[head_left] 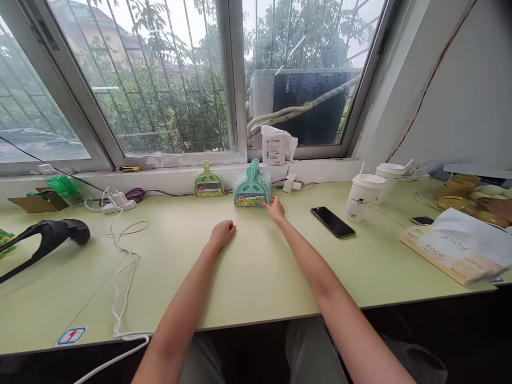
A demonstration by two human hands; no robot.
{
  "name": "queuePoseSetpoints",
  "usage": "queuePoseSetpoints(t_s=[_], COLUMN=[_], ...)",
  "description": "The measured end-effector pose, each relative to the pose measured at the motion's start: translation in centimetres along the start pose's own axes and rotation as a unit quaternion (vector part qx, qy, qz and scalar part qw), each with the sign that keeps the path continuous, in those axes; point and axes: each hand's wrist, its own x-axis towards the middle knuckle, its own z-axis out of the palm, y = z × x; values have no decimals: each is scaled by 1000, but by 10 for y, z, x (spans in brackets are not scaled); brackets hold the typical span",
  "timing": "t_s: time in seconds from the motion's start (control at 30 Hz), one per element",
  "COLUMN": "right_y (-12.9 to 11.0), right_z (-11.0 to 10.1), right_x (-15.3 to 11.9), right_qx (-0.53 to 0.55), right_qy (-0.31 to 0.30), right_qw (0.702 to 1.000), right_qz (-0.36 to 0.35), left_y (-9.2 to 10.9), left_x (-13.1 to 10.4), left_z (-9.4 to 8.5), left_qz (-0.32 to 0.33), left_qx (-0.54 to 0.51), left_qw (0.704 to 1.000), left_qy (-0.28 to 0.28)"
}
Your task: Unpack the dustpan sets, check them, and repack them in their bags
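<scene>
Teal mini dustpan-and-brush sets (251, 186) in clear wrap stand upright in a stack against the wall below the window. At their lower right corner, my right hand (276, 208) has its fingers closed on the edge of the front set. My left hand (224, 233) rests on the table, nearer to me, fingers curled with nothing visible in them. A green dustpan set (208, 181) leans on the wall to the left of the teal ones.
A phone (333, 222) and lidded paper cups (363, 197) stand to the right, with a tissue pack (460, 245) beyond. White cable (124, 250), a power strip (119, 205) and a black curved object (52, 237) lie left. A white package (274, 146) sits on the sill.
</scene>
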Motion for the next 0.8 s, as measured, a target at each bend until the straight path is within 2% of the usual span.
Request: queuePoseSetpoints(t_s=[0.1, 0.23, 0.3, 0.5, 0.57, 0.6, 0.67, 0.73, 0.77, 0.8], right_y=[-16, -21, -19, -10, -9, -8, -7, -3, 0, 4], right_z=[19, 32, 35, 33, 32, 32, 31, 27, 24, 19], right_x=[3, 6, 8, 13, 10, 7, -3, -19, -28, -37], right_qx=[-10, -11, -5, -50, -42, -30, 5, 46, 66, 85], right_qy=[22, 129, 150, 59, 34, 22, 4, -20, -35, -52], right_qw=[1000, 991, 988, 996, 998, 999, 999, 996, 994, 992], right_qz=[13, 24, 31, 41, 16, -1, -38, -69, -76, -79], left_y=[0, 0, 0, 1, 0, -2, -8, -16, -20, -23], left_x=[1, 1, 1, 1, 3, 4, 8, 11, 12, 12], left_z=[-1, -2, -2, 4, 6, 7, 4, -2, -6, -10], left_qz=[0, 1, 2, -5, -16, -22, -52, -106, -135, -157], left_qx=[-10, -24, -27, -51, -95, -125, -197, -275, -319, -369], left_qw=[1000, 1000, 1000, 999, 995, 991, 969, 926, 904, 887], left_qy=[-2, -3, -1, -3, 15, 42, 137, 234, 250, 230])
